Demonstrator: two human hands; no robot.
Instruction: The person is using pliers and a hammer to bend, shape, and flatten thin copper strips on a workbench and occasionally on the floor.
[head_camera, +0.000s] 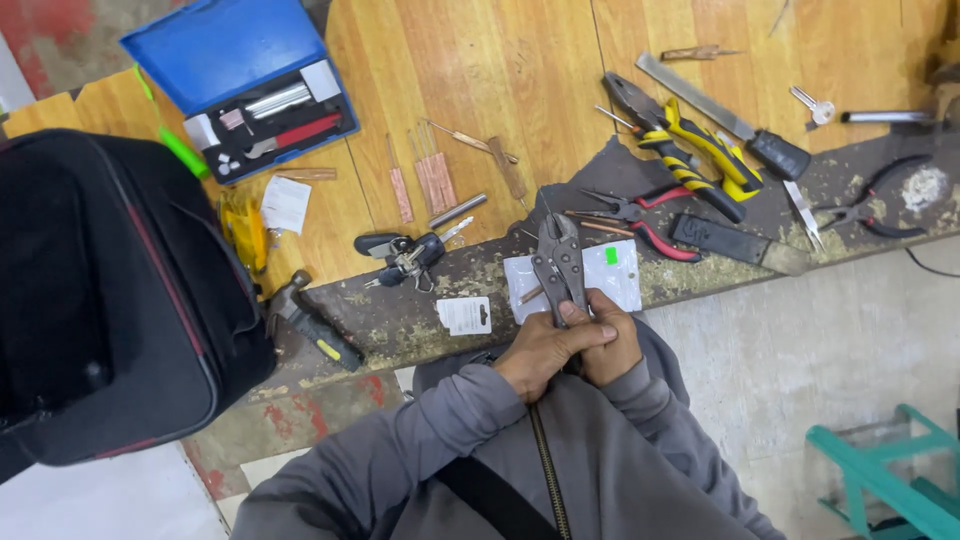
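Two hands meet at the near edge of the wooden workbench (480, 90), both closed around the handles of grey locking pliers (558, 262). The left hand (545, 350) wraps the handles from the left with its thumb laid up along the tool; the right hand (612, 345) is pressed against it from the right, fingers curled over the same handles. The pliers point away from the person, their jaws reaching out over a white plastic packet (615, 275) that lies on the worn bench edge. Whether the jaws pinch anything cannot be told.

Just left of the hands lies a small white tag (464, 315), and farther left a bunch of keys with a black fob (405, 255) and a hammer (310, 320). Right of the pliers lie red-handled pliers (640, 215), a black sharpening block (735, 243) and yellow-and-black pliers (690, 150). At the far left, an open blue case (245, 80) sits beyond a black bag (100, 300).
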